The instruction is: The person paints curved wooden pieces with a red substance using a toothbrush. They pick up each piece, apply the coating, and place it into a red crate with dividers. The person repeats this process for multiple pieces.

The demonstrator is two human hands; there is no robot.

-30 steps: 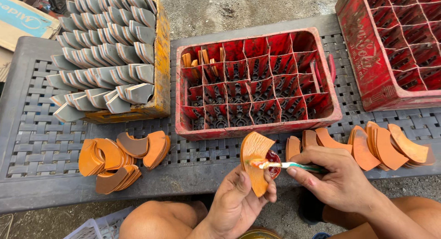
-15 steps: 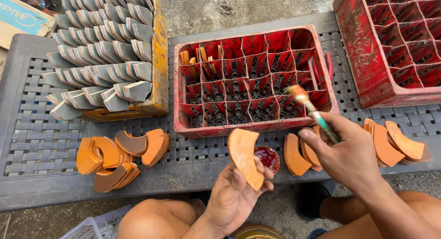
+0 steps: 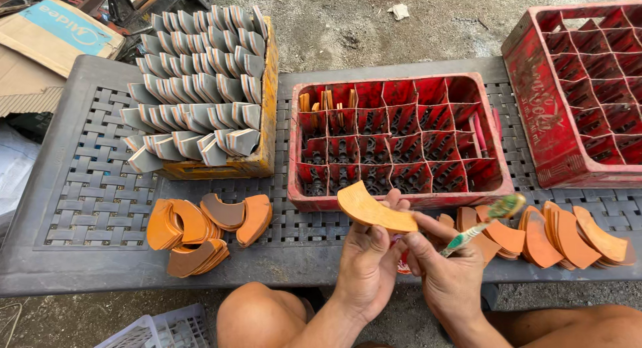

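Down near the front edge of the grey lattice table (image 3: 87,187), the left hand (image 3: 366,268) is closing its fingers and thumb around a curved orange piece (image 3: 373,210), holding it tilted just in front of the middle red crate (image 3: 401,199). Beside it, the right hand (image 3: 447,274) is gripping a green-handled toothbrush (image 3: 480,225) in a closed grasp — the brush is pointing up and to the right, its bristle end hanging over the row of orange pieces (image 3: 555,231) that are leaning against one another on the right of the table. One finger of the right hand is reaching out and touching the underside of the held piece. A small red dish is peeking out between the two hands, mostly hidden.

The middle crate is sitting with most of its compartments empty; a few orange pieces are standing in its far left compartments. To its left, a yellow crate (image 3: 266,120) is holding many grey curved pieces (image 3: 194,87) standing upright in rows. In front of that crate, a loose pile of orange and brown pieces (image 3: 200,229) is lying on the table. Another red crate (image 3: 575,87) is standing at the far right — its compartments are showing empty. A cardboard box (image 3: 47,47) is lying at the upper left, off the table.
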